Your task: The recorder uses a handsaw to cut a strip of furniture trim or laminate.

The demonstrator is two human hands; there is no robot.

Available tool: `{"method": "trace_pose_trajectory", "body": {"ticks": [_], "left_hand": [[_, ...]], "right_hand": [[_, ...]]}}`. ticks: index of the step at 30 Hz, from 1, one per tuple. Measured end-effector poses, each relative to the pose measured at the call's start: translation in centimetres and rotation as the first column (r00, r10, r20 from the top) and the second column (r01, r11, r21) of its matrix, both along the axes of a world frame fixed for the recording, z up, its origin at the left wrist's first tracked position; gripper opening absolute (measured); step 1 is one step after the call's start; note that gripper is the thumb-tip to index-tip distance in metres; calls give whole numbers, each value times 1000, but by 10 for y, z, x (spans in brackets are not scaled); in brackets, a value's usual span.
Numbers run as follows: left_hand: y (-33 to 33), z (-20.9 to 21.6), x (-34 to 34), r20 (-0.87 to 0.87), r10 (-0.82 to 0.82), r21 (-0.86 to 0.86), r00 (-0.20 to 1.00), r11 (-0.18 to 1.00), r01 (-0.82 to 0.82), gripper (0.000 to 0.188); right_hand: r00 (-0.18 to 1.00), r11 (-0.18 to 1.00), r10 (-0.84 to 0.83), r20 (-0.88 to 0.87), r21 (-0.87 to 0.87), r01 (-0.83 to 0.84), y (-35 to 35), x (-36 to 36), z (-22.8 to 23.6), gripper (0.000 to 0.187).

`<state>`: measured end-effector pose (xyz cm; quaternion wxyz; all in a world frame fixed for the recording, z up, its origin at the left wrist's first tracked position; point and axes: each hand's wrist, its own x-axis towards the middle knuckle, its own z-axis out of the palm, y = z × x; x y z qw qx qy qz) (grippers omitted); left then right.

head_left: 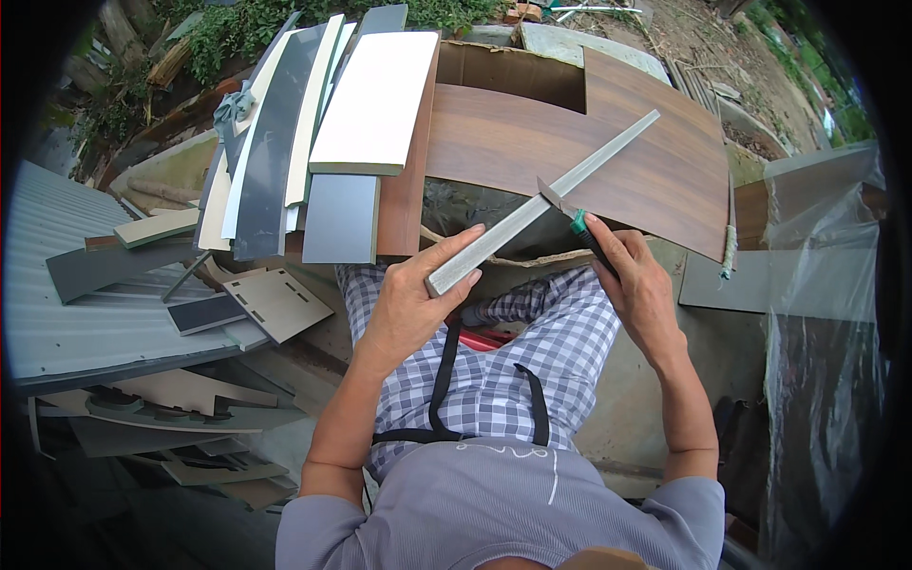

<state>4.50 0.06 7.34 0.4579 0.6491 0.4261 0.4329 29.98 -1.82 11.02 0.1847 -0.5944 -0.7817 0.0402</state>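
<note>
We see the grey strip (518, 220) held out above the lap, its long axis running from 8 o'clock at the near end to 2 o'clock at the far tip. The knife (578, 224) lies across it nearly square: its blade points to 11 o'clock, with the point reaching past the strip's upper edge, and its handle runs back toward 5 o'clock. Whether the edge bites or only rests there, we cannot tell.

Our left hand (404, 299) grips the strip's near end, at 8 o'clock from the crossing, fingers above and thumb below. Our right hand (646, 285) has its fingers closed round the knife handle at 4 o'clock, so it is the nearer hand to the crossing. The strip's far end, out at 2 o'clock, has no hand on it.

Behind the strip, toward 12 o'clock, a wide brown board (532, 133) lies over a cardboard box (503, 71). At 10 o'clock we have a pile of long panels with a white board (375, 104) on top. The checked trousers (475, 385) spread at 7 o'clock, and clear plastic (817, 380) hangs at 4 o'clock.
</note>
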Motion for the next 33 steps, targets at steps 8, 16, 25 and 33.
{"method": "trace_pose_trajectory", "body": {"ticks": [8,16,25,33], "left_hand": [[0,2,-1,-34,-5,-43,999,999,4,44],[-2,3,1,-35,-12,-57,999,998,10,44],[-3,4,-2,-66,0,-71,998,997,-5,42],[-3,5,-4,-67,5,-184,998,983,-17,43]], "right_hand": [[994,993,98,43,-63,-95,5,10,8,55],[995,995,-99,16,-7,99,57,82,-25,52],[973,976,-219,78,17,219,119,159,-56,48],[917,928,-372,145,67,367,170,218,-87,47]]}}
